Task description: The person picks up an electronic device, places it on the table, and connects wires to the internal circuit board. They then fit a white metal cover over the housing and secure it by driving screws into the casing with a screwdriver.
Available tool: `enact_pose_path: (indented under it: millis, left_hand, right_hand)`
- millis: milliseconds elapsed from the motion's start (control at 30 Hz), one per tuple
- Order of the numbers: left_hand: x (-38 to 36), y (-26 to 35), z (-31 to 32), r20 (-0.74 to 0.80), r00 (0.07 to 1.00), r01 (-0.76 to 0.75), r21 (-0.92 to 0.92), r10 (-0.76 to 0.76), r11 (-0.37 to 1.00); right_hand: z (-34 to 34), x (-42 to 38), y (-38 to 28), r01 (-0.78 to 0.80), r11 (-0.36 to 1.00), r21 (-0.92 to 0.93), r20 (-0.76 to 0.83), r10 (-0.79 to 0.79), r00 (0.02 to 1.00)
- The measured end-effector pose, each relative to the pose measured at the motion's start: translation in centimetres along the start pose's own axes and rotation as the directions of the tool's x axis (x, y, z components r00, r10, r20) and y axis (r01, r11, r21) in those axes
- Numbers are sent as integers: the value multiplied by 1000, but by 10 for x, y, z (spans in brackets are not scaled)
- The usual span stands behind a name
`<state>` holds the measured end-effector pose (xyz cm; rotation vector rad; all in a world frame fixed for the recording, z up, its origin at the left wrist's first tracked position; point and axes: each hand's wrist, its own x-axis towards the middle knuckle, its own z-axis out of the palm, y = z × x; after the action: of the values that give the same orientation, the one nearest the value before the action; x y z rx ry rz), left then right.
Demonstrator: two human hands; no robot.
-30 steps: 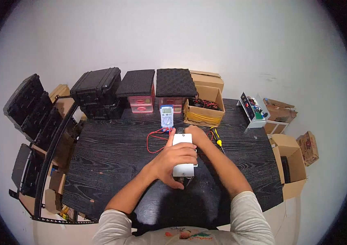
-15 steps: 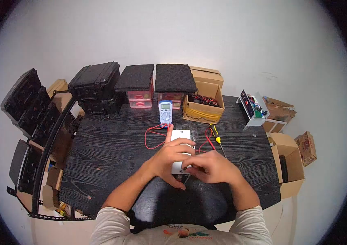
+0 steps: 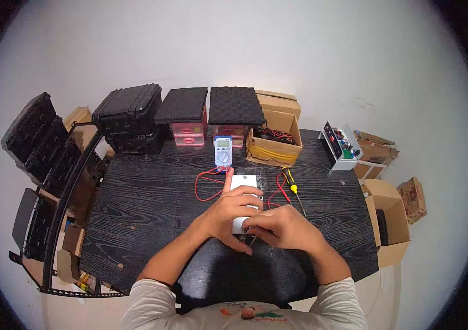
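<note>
Left grip: the left hand (image 3: 228, 212) is closed over the white box (image 3: 243, 190), fingers curled across its top and the index finger stretched along its left edge toward the far end.
Right grip: the right hand (image 3: 281, 225) is drawn together at the near end of the white box, fingertips pinched at its lower edge; whether they hold some small part there I cannot tell, since the knuckles hide it.
White box: flat, rectangular, lying on the table (image 3: 146, 214) just ahead of the person, its long side pointing away; the near half is covered by both hands.
Red leads: thin red leads (image 3: 204, 184) loop on the table left of the box and run up to the multimeter; more red wire shows just right of the box.
Multimeter: a blue multimeter (image 3: 223, 150) stands just beyond the far end of the box, display facing the person.
Screwdriver: a yellow-handled screwdriver (image 3: 293, 190) lies to the right of the box, near it but apart, tip pointing toward the person.
Cardboard box: an open cardboard box (image 3: 275, 148) with cables inside sits at the back of the table, right of the multimeter.
Back row: two pink drawer units (image 3: 190, 135) topped with dark foam, and black hard cases (image 3: 129, 115) to their left.
</note>
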<state>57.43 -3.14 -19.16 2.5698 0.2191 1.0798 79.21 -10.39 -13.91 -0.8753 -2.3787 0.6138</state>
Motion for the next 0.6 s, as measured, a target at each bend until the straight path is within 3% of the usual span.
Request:
enact_pose_path:
  millis: [200,500,600]
  left_hand:
    - [0,1,0,11,1000,13,8,-13,1000]
    - [-3,-4,6,-4,1000,14,18,-13,1000]
    - [-2,-2,6,-2,1000,21,26,-21,999]
  right_hand:
    - [-3,0,-14,-44,995,-84,4,44,999]
    - [-4,2,-20,22,999,-44,-45,-24,999]
    - [-1,1,-17,15,990,-139,-29,-19,999]
